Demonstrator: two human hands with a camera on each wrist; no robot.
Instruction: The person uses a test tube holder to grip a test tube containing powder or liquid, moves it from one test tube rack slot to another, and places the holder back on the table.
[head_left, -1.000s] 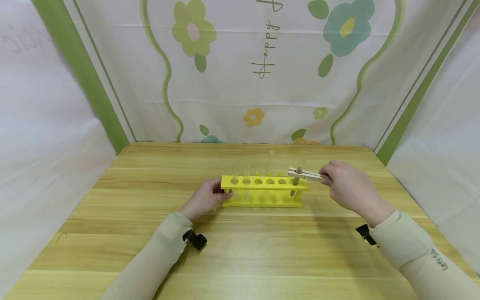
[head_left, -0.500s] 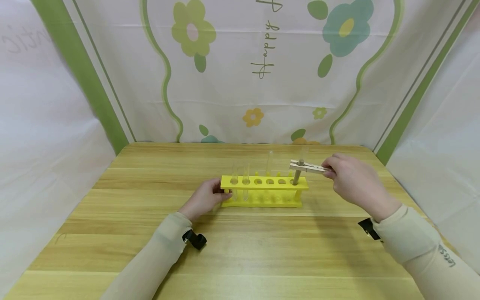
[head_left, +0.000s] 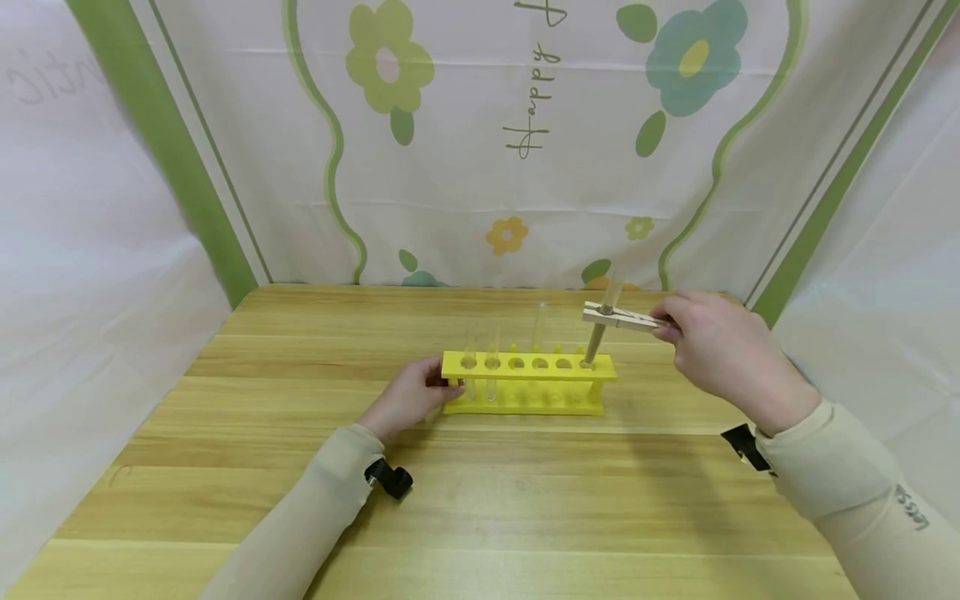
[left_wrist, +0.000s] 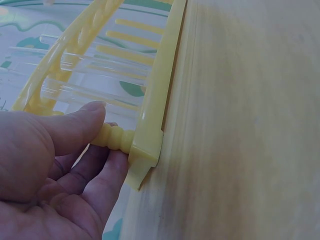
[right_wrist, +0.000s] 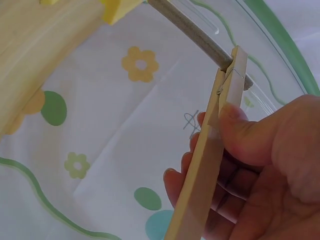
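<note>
The right hand (head_left: 718, 354) pinches a wooden clamp (head_left: 632, 322), and the clamp holds a filled glass tube (head_left: 596, 343), lying just past nine o'clock from that hand. The tube's long axis leans, top toward one o'clock, foot toward seven, at the right end of the yellow rack (head_left: 528, 374); whether the foot dips into it I cannot tell. The left hand (head_left: 408, 396), farther off, grips the rack's left post (left_wrist: 116, 137).
</note>
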